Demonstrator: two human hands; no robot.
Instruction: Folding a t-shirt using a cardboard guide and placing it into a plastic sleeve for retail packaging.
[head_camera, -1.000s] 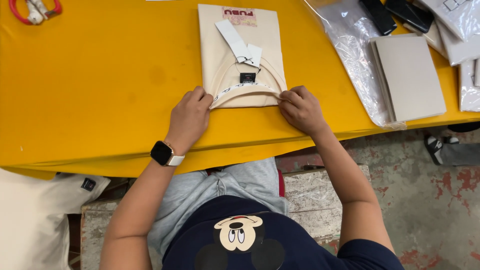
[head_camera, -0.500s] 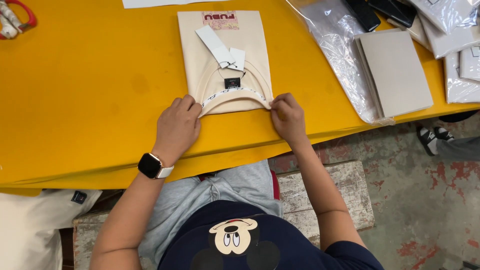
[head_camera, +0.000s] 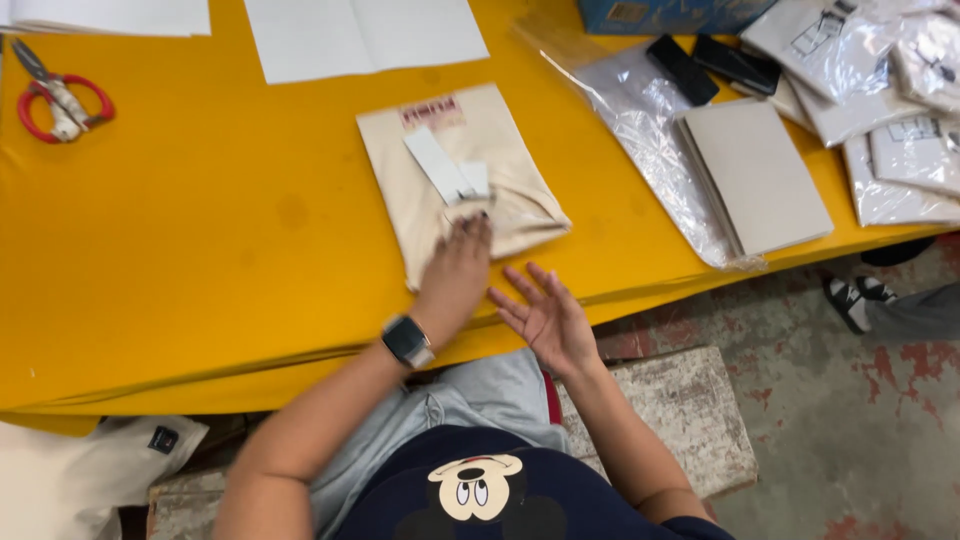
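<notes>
So the person's left hand (head_camera: 455, 270) is flat, palm down, on a folded cream T-shirt (head_camera: 460, 180) that sits on the yellow tabletop (head_camera: 200, 240), near its front edge. The fingers are stretched out and pressing on the lower part of the shirt, not gripping anything. A white hang tag (head_camera: 445, 165) lies on top of the shirt just above the fingertips, and there's a reddish print near the shirt's far edge. A smartwatch (head_camera: 408, 341) with a dark band is on that wrist.

The right hand (head_camera: 545, 315) is off the shirt, just beside it at the table's front edge, palm up with the fingers spread, holding nothing. The two hands are close to each other but not touching.

To the right of the shirt there's a clear plastic bag (head_camera: 640, 120) with a grey cardboard sheet (head_camera: 755, 175) lying partly on it. Two dark phones (head_camera: 710, 65) sit further back, and a pile of bagged garments (head_camera: 890, 110) fills the right corner. Red-handled scissors (head_camera: 60, 100) are far off at the left, and white paper sheets (head_camera: 360, 35) lie along the far edge. A white cloth (head_camera: 70, 475) hangs below the table at lower left.
</notes>
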